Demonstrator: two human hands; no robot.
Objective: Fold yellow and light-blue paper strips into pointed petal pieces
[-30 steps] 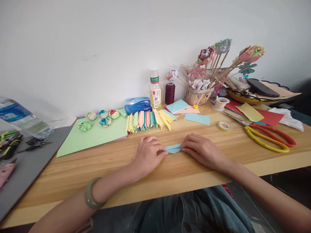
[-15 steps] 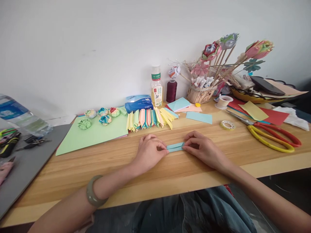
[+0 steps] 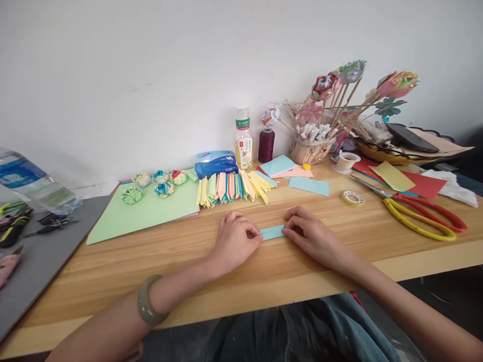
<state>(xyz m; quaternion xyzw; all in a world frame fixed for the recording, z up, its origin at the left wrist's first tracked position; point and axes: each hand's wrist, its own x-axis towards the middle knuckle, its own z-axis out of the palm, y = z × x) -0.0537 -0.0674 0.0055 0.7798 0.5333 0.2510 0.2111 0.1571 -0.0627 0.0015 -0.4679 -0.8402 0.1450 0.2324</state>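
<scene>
A narrow folded strip of light blue paper [image 3: 273,232] lies low over the wooden table, stretched between my hands. My left hand [image 3: 237,240] pinches its left end between thumb and fingers. At the other end, my right hand [image 3: 307,232] is closed on the strip the same way. My fingertips hide both ends of the paper. Beyond my hands stands a row of folded paper pieces [image 3: 230,188] in yellow, green, pink and blue. A flat blue paper rectangle [image 3: 309,186] lies past my right hand.
Large scissors [image 3: 418,213] and a tape roll [image 3: 353,198] lie at the right. Paper flowers [image 3: 164,189] rest on green sheets [image 3: 151,213] at the left. Along the wall stand a tissue pack [image 3: 216,163], a bottle [image 3: 244,143], a thread spool [image 3: 266,146] and a basket [image 3: 310,151].
The strip's raised edges and the gap between them no longer show; it now looks flat. Both hands keep hold of its ends, and the view has shifted slightly.
</scene>
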